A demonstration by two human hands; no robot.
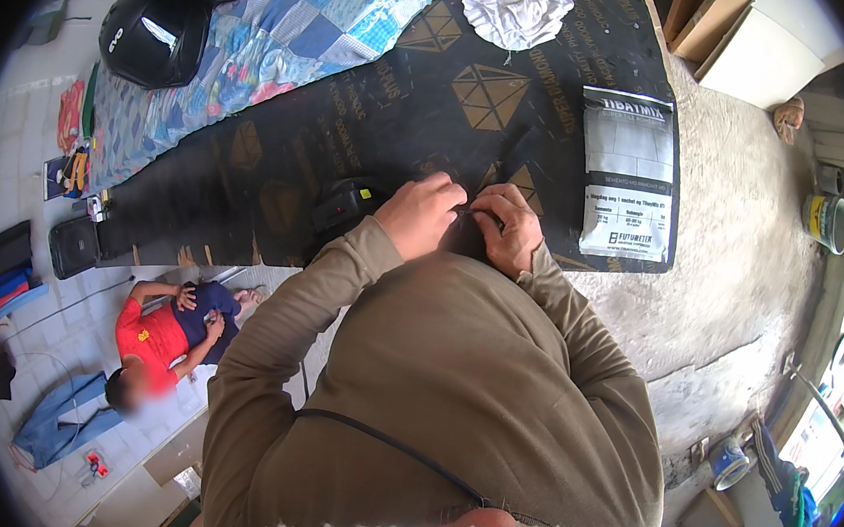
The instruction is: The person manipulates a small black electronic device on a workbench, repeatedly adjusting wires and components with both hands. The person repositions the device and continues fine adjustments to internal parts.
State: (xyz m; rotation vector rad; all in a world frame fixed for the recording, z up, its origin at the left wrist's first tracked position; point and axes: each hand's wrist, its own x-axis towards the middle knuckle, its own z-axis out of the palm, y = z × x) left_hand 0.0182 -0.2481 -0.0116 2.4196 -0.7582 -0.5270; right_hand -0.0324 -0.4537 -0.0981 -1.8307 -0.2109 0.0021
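My left hand [420,215] and my right hand [507,227] are close together in front of my torso, at the near edge of the black board table [352,147]. The fingers of both are pinched together around a small dark thing between them, too hidden to name. Just left of my left hand lies a black object with a small yellow patch [347,205]. Beyond my right hand, a dark strip [519,150] rests on the board. To the right of it is a silver and black printed packet [628,176], lying flat.
A crumpled white cloth [517,9] lies at the far edge. Patchwork fabric [291,36] and a shiny black helmet [157,37] cover the far left. Below left, a person in a red shirt [159,341] is on the tiled floor. A bucket [827,223] stands at right.
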